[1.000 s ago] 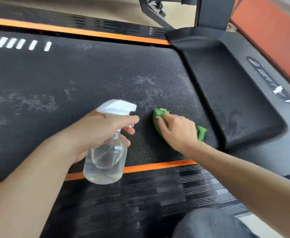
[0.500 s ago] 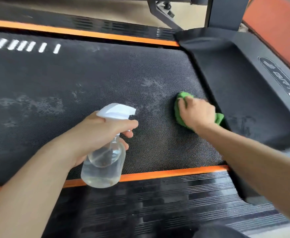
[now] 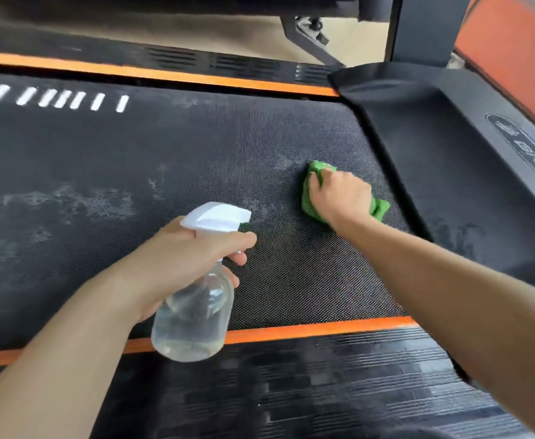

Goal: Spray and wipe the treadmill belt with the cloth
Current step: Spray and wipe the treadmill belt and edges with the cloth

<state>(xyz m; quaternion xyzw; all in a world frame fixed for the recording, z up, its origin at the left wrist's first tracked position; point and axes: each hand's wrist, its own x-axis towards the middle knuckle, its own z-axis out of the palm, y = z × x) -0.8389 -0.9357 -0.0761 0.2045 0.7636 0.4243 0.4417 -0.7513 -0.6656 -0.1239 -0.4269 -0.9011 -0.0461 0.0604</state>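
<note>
The right hand (image 3: 339, 198) lies knuckles-up on the green cloth (image 3: 310, 198), fingers curled over its far edge and pressing it flat onto the belt (image 3: 164, 160); the forearm reaches in from the lower right. The left hand (image 3: 177, 258) grips the neck of the spray bottle (image 3: 193, 305) — index finger laid across the trigger below the white head, nozzle pointing toward the cloth; the bottle hangs above the belt's near edge, partly filled with clear liquid. The belt is black and dimpled, with pale smears left of the cloth and white dashes at its far left; orange strips (image 3: 307, 331) run along both long sides. Just right of the cloth rises the black motor cover (image 3: 450, 172); beyond it, a dark upright post — and a beige floor.
</note>
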